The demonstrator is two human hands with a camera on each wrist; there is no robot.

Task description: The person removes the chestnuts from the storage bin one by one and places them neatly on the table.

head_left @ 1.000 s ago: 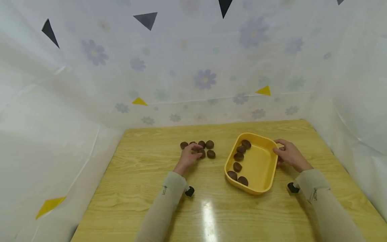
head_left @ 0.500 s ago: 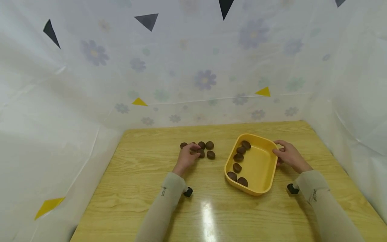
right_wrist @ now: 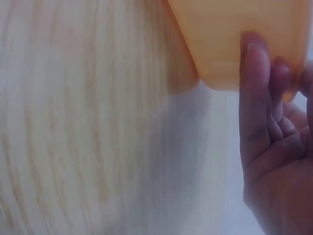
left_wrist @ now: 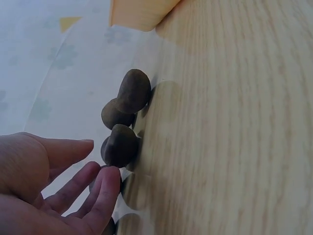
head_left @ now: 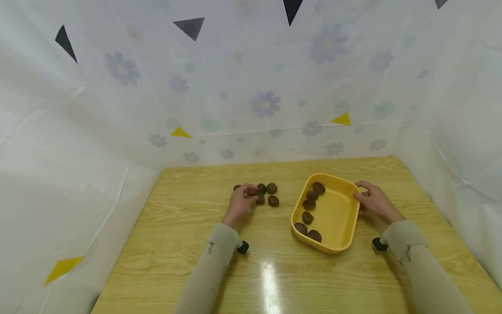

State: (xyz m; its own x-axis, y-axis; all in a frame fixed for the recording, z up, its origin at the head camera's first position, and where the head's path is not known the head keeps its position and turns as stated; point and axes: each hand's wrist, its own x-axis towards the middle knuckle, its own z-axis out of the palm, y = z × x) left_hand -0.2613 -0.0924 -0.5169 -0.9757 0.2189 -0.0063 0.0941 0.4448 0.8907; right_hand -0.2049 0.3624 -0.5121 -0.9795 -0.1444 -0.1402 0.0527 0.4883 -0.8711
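My left hand (head_left: 239,204) is over the left part of a group of dark brown chestnuts (head_left: 273,201) on the table. In the left wrist view, its thumb and fingers (left_wrist: 108,188) are apart; the fingertips reach a chestnut they partly hide, and contact is unclear. Other chestnuts (left_wrist: 134,90) lie just beyond. To the right, my right hand (head_left: 377,203) grips the rim of a yellow plastic box (head_left: 338,213), thumb on top and fingers against the outer wall. Several chestnuts (head_left: 307,217) lie inside along the box's left side.
The wood-grain table (head_left: 164,261) extends in front and to the left. A pale flowered sheet (head_left: 235,96) hangs behind its back edge and along both sides. Black devices (head_left: 243,247) sit at both wrists.
My left hand has shifted slightly left, leaving the chestnuts on its right more exposed. My right hand and the box look unmoved, and the chestnuts in the box are the same.
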